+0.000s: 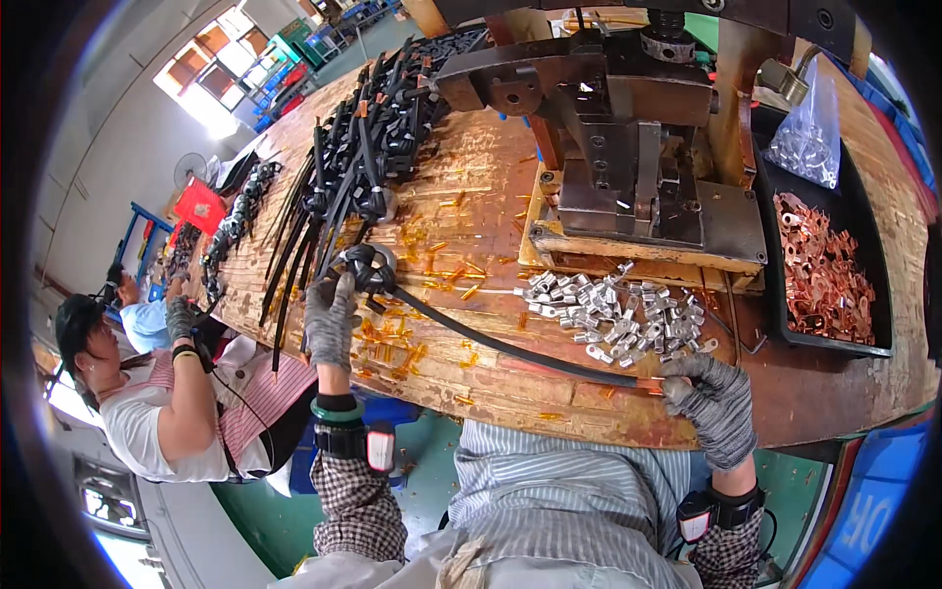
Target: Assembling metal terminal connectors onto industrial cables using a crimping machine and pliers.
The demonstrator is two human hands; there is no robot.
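Note:
A thick black cable (pixel 510 348) runs slantwise across the front of the wooden table. My left hand (pixel 330 322), in a grey knit glove, grips it beside a knotted black bundle (pixel 367 268). At the other end, the gloved fingers of my right hand (pixel 714 404) close round the cable by its bare copper tip (pixel 649 384). Just beyond the right hand lies a heap of silver cable lugs (pixel 618 316). Behind that heap stands a dark metal press (pixel 638 187) on a yellowish base.
A black tray (pixel 834 345) at right holds copper lugs (pixel 824 270) and a clear bag of silver lugs (pixel 807 137). Many black cables (pixel 363 147) are piled at back left. Small amber tube pieces (pixel 392 339) litter the tabletop. Another person (pixel 172 422) works at the left.

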